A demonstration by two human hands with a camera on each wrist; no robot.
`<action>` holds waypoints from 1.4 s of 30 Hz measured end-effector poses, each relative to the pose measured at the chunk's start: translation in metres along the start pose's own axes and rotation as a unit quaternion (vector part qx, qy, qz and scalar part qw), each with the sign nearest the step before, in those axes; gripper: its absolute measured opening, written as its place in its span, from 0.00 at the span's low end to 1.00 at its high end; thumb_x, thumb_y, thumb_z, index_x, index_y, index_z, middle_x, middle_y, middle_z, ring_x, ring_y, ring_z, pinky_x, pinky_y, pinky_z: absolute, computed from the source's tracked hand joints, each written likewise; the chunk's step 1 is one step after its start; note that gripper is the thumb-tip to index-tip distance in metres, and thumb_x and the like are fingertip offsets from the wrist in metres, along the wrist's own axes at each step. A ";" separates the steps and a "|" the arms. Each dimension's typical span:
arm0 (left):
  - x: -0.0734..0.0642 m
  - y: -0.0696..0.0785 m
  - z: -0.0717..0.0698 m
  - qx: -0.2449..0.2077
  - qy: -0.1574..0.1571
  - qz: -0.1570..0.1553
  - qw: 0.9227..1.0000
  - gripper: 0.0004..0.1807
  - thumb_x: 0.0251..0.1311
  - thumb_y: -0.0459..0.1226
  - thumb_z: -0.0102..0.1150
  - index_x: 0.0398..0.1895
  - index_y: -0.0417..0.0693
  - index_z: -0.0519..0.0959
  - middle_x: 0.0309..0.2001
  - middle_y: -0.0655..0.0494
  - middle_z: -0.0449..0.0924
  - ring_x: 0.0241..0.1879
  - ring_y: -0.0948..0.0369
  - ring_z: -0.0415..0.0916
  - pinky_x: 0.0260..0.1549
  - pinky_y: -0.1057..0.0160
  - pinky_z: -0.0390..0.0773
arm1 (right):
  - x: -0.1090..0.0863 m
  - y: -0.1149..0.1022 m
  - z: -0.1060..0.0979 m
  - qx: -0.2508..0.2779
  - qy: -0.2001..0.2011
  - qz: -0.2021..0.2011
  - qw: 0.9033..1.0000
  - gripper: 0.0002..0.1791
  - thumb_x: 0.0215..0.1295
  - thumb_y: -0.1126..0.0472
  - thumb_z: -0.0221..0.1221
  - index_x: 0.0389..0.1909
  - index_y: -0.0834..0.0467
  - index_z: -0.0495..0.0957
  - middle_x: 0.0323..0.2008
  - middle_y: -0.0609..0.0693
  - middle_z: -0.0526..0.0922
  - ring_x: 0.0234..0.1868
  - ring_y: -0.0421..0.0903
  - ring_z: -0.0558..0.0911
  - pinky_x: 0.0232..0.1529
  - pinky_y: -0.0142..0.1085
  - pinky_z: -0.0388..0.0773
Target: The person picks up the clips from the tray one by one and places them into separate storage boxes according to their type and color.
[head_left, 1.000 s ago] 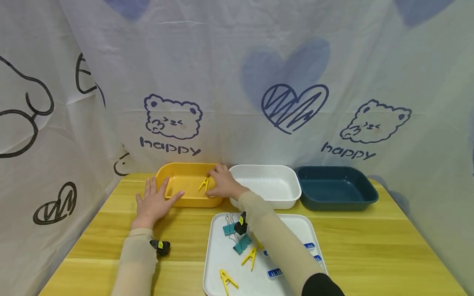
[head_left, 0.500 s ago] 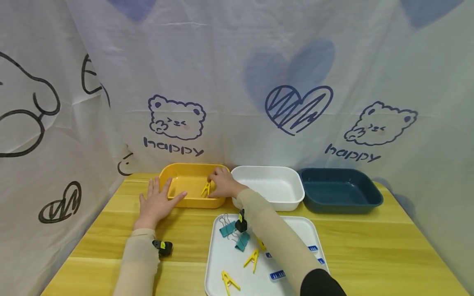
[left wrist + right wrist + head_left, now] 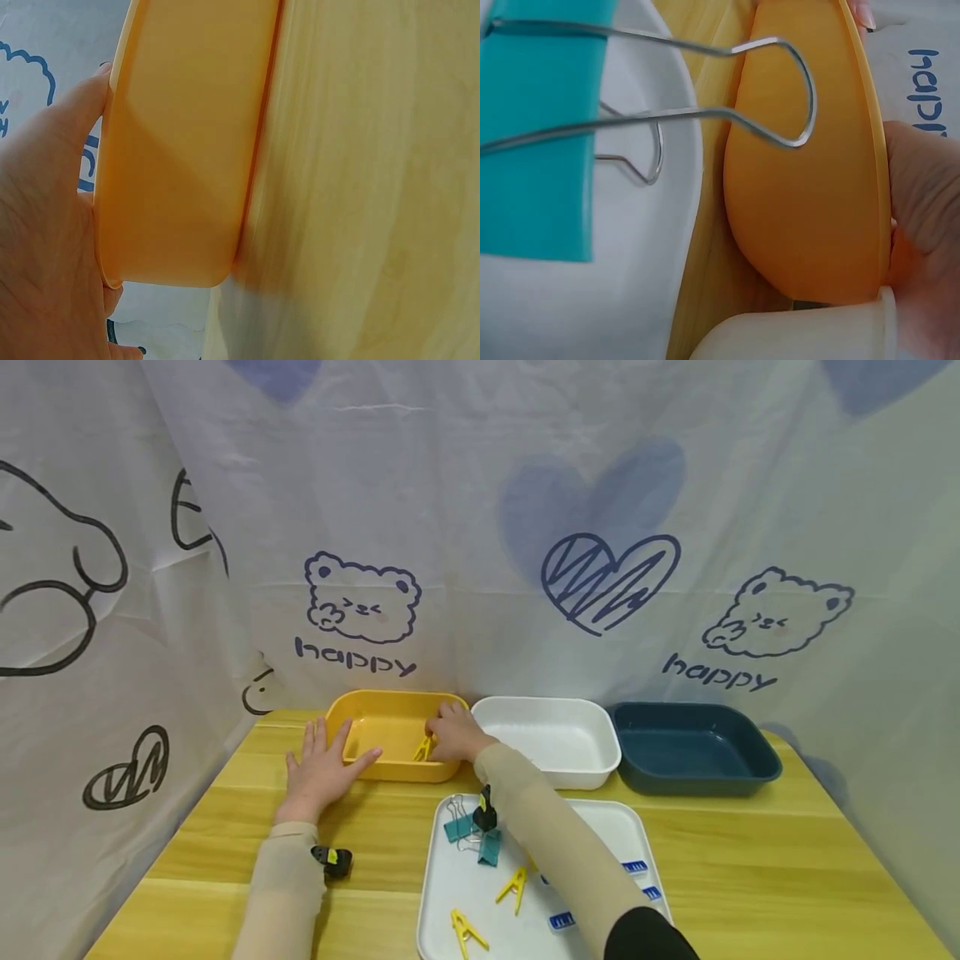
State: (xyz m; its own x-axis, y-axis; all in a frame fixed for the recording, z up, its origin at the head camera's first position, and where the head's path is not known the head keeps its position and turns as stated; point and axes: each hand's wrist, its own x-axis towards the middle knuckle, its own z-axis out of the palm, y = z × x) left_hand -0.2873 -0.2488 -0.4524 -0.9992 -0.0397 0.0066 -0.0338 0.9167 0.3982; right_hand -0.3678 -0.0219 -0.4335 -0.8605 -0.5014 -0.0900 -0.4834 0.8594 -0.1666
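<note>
My right hand (image 3: 456, 732) reaches into the right end of the yellow bin (image 3: 401, 771). Its fingertips pinch the upper end of a yellow clothespin (image 3: 423, 750), whose legs point down toward the bin floor. In the right wrist view, that hand (image 3: 930, 187) passes over the bin's rim, and the rim hides the fingertips. My left hand (image 3: 318, 781) lies at the bin's left front corner, fingers spread and thumb along the front rim. The left wrist view shows this hand (image 3: 45, 202) against the rim of the bin's outer wall (image 3: 187, 150).
A white bin (image 3: 558, 777) and a dark blue bin (image 3: 697, 781) stand to the right in a row. In front, a white tray (image 3: 442, 893) carries teal binder clips (image 3: 459, 828), more yellow clothespins (image 3: 513, 887) and blue-and-white pieces (image 3: 561, 921). My right forearm crosses the tray.
My right hand has lowered the clothespin deeper into the yellow bin, and the clothespin now leans over more. My left hand keeps its place at the bin's corner. The head view has shifted slightly.
</note>
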 end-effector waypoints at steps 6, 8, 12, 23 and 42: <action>0.000 0.002 0.001 -0.003 0.000 0.005 1.000 0.55 0.58 0.75 0.35 0.79 0.51 0.43 0.77 0.35 0.23 0.76 0.37 0.23 0.64 0.23 0.30 | -0.004 -0.002 -0.003 -0.024 -0.011 0.005 1.000 0.15 0.60 0.50 0.64 0.46 0.50 0.78 0.50 0.49 0.68 0.54 0.48 0.63 0.63 0.42 0.63; 0.000 0.003 0.001 -0.003 0.000 0.005 1.000 0.55 0.58 0.75 0.35 0.79 0.51 0.43 0.77 0.36 0.23 0.76 0.37 0.23 0.64 0.23 0.30 | -0.004 -0.001 -0.002 -0.033 -0.014 0.006 0.999 0.15 0.60 0.50 0.63 0.46 0.50 0.78 0.50 0.49 0.68 0.54 0.48 0.63 0.62 0.42 0.62; 0.000 0.004 0.002 0.000 -0.001 0.006 1.000 0.55 0.58 0.75 0.35 0.79 0.51 0.43 0.77 0.36 0.23 0.76 0.37 0.24 0.65 0.23 0.31 | -0.003 0.000 0.001 -0.042 -0.023 0.012 0.999 0.14 0.61 0.50 0.62 0.46 0.49 0.78 0.50 0.49 0.68 0.54 0.48 0.63 0.61 0.42 0.62; 0.000 0.003 0.005 -0.002 -0.003 0.004 1.000 0.55 0.58 0.75 0.35 0.79 0.50 0.44 0.77 0.36 0.23 0.76 0.38 0.23 0.65 0.24 0.31 | -0.002 0.000 0.002 -0.036 -0.031 0.023 0.999 0.22 0.62 0.48 0.62 0.55 0.50 0.76 0.54 0.50 0.68 0.57 0.48 0.62 0.66 0.42 0.60; 0.001 -0.001 0.001 0.003 -0.002 -0.002 1.000 0.56 0.58 0.76 0.33 0.79 0.49 0.44 0.77 0.35 0.23 0.76 0.38 0.21 0.65 0.24 0.31 | -0.005 0.003 0.000 0.019 0.020 -0.013 1.000 0.27 0.57 0.40 0.66 0.54 0.48 0.77 0.50 0.47 0.69 0.54 0.46 0.64 0.61 0.39 0.65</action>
State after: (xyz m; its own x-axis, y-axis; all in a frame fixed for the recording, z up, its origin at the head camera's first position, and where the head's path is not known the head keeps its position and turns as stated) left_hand -0.2885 -0.2491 -0.4535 -0.9991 -0.0427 0.0010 -0.0389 0.9188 0.3927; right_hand -0.3645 -0.0170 -0.4338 -0.8535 -0.5191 -0.0465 -0.5004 0.8412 -0.2050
